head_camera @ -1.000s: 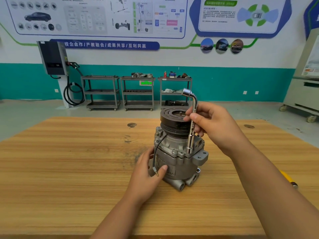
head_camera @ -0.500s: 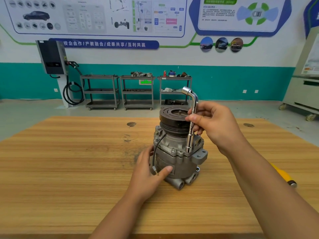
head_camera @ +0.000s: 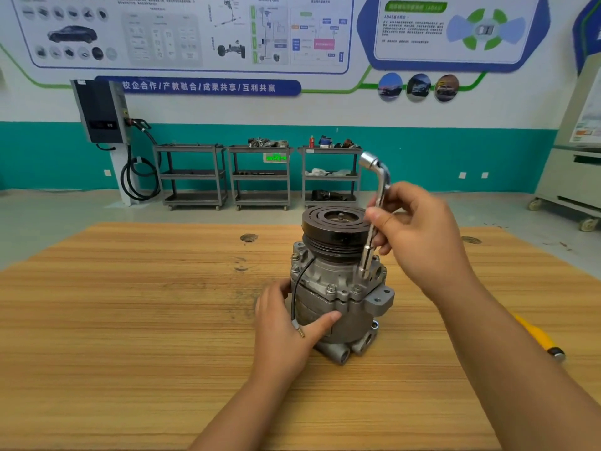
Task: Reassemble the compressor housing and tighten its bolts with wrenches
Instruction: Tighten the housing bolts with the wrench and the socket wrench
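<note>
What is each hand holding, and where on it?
The right hand pinches the L-shaped wrench midway along its long shaft. The left hand grips the compressor around its lower body, thumb across the front.

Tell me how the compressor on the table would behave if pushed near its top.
Probably heavy for its size: the compressor looks like cast metal. It might tip rather than slide, standing on end with the wide pulley on top; the left hand steadies its body.

right hand (head_camera: 419, 236) risen slightly, socket wrench (head_camera: 380, 193) lifted, seemingly off its bolt (head_camera: 357, 290)
</note>
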Demonstrator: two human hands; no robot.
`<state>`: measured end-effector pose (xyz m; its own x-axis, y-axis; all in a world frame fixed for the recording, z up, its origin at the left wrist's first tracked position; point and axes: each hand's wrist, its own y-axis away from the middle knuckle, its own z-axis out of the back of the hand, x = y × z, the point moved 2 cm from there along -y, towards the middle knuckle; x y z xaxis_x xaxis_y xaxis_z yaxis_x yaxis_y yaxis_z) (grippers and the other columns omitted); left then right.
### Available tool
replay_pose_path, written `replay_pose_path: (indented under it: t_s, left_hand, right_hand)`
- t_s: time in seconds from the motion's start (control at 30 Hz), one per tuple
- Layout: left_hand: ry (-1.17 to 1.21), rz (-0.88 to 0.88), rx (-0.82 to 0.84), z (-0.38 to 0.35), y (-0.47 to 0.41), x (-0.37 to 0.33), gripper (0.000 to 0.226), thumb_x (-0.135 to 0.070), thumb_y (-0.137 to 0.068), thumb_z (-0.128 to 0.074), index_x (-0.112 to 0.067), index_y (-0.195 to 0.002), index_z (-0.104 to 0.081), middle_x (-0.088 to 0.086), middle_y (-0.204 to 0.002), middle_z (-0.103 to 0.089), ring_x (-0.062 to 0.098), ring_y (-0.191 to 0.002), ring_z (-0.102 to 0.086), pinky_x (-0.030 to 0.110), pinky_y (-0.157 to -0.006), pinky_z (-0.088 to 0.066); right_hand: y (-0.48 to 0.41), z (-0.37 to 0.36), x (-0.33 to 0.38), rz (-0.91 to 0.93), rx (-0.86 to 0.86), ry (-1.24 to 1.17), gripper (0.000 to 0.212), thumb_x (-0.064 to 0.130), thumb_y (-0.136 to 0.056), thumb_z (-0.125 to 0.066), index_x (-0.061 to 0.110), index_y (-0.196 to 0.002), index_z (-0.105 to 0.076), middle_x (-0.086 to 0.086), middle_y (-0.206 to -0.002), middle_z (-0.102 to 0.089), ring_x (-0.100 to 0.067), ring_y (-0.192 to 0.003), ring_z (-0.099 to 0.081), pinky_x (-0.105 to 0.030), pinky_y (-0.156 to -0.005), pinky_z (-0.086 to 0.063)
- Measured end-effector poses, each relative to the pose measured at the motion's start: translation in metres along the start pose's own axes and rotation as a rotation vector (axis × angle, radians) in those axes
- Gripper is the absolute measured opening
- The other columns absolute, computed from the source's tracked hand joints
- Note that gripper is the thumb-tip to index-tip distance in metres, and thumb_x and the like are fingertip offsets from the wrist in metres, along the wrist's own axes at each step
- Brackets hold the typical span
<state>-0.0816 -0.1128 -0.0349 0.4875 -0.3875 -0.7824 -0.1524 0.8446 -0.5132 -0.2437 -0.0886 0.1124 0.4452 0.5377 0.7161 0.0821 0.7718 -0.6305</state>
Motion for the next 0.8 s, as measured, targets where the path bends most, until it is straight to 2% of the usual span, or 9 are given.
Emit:
replay_pose_path:
  t_s: [0.07,0.13,0.3,0.43,0.57,0.7,0.77,0.8]
  left_hand:
    - [0.015,0.021,-0.023,-0.002,0.004,-0.003,0.077,-0.055,-0.057,-0.08,-0.035,-0.119,-0.037,-0.028,-0.108,-0.037,0.006,-0.113,-0.04,0.023,-0.092,-0.033]
    - [0.015,0.039,-0.055,-0.006,0.01,-0.009,0.079,-0.055,-0.056,-0.08,-0.03,-0.118,-0.039,-0.023,-0.107,-0.038,0.007,-0.113,-0.039,0.025,-0.094,-0.035]
    - [-0.09,0.028,-0.201,-0.021,0.031,-0.029,0.084,-0.059,-0.053,-0.077,-0.004,-0.11,-0.048,-0.001,-0.105,-0.041,0.015,-0.102,-0.033,0.03,-0.087,-0.03]
    - [-0.176,0.028,-0.211,-0.028,0.042,-0.038,0.07,-0.039,-0.061,-0.085,0.0,-0.11,-0.051,0.011,-0.109,-0.048,0.032,-0.106,-0.042,0.041,-0.087,-0.034]
    - [-0.245,-0.069,-0.212,-0.029,0.052,-0.039,0.048,-0.028,-0.074,-0.08,-0.002,-0.105,-0.055,0.012,-0.105,-0.053,0.034,-0.099,-0.049,0.041,-0.08,-0.038]
    - [-0.267,-0.141,-0.241,-0.023,0.054,-0.04,0.036,-0.04,-0.08,-0.061,-0.01,-0.1,-0.058,0.005,-0.098,-0.054,0.031,-0.092,-0.053,0.039,-0.076,-0.035]
    - [-0.252,-0.102,-0.251,-0.018,0.047,-0.035,0.035,-0.038,-0.078,-0.071,-0.014,-0.102,-0.059,0.0,-0.101,-0.05,0.028,-0.1,-0.05,0.041,-0.084,-0.029]
    - [-0.227,-0.056,-0.233,-0.015,0.043,-0.032,0.042,-0.038,-0.074,-0.076,-0.017,-0.106,-0.058,-0.004,-0.105,-0.046,0.024,-0.107,-0.044,0.039,-0.089,-0.023]
  right_hand:
    - [-0.003,0.007,0.007,0.035,0.015,-0.085,0.025,0.003,-0.091,-0.056,0.025,-0.081,-0.059,0.005,-0.073,-0.064,-0.004,-0.052,-0.057,-0.021,-0.051,-0.051]
    - [-0.004,0.008,0.01,0.035,0.078,-0.151,0.025,-0.001,-0.093,-0.052,0.022,-0.083,-0.059,0.005,-0.071,-0.064,-0.003,-0.05,-0.055,-0.017,-0.048,-0.049]
    - [0.002,-0.001,0.001,-0.014,0.16,-0.099,0.025,0.0,-0.093,-0.052,0.022,-0.084,-0.059,0.0,-0.076,-0.065,-0.004,-0.051,-0.054,-0.017,-0.049,-0.048]
    - [0.002,0.005,-0.007,-0.031,0.151,-0.052,0.024,0.002,-0.093,-0.053,0.024,-0.084,-0.059,0.004,-0.074,-0.065,-0.001,-0.05,-0.053,-0.017,-0.048,-0.048]
    - [0.002,0.012,-0.01,-0.026,0.144,-0.037,0.024,0.004,-0.093,-0.054,0.025,-0.084,-0.06,0.004,-0.071,-0.065,0.0,-0.049,-0.052,-0.016,-0.046,-0.045]
    - [0.003,0.016,-0.014,-0.028,0.129,-0.039,0.025,0.004,-0.093,-0.053,0.025,-0.084,-0.06,0.004,-0.072,-0.065,0.0,-0.05,-0.051,-0.015,-0.047,-0.044]
    - [0.003,0.018,-0.016,-0.032,0.125,-0.043,0.025,0.004,-0.094,-0.053,0.026,-0.085,-0.06,0.004,-0.072,-0.065,0.001,-0.05,-0.052,-0.014,-0.048,-0.043]
    - [0.003,0.018,-0.016,-0.035,0.127,-0.047,0.024,0.004,-0.094,-0.053,0.026,-0.085,-0.06,0.004,-0.072,-0.065,0.001,-0.051,-0.052,-0.014,-0.048,-0.044]
